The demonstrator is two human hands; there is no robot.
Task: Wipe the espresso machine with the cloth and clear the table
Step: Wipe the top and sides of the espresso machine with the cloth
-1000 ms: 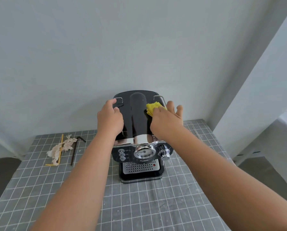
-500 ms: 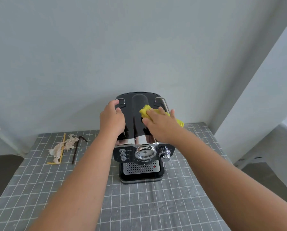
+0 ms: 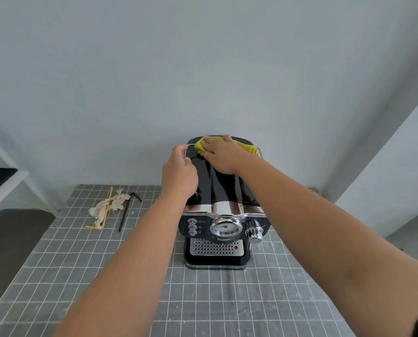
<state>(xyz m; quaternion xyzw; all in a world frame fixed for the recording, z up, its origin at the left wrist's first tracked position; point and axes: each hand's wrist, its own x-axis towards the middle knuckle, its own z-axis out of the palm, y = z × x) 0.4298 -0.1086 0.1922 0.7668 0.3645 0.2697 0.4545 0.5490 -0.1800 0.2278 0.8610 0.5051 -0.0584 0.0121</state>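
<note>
Two bare hands work the glossy black and chrome espresso machine [image 3: 217,203], which stands at the far middle of the grey grid-patterned table [image 3: 203,300]. The left hand [image 3: 179,175] curls over its left top edge, seemingly steadying it. The right hand [image 3: 221,154] presses the bunched yellow cloth [image 3: 200,145] flat-fingered onto the far top. Crumpled paper scraps and straws [image 3: 108,207] lie far left, uncleared.
</note>
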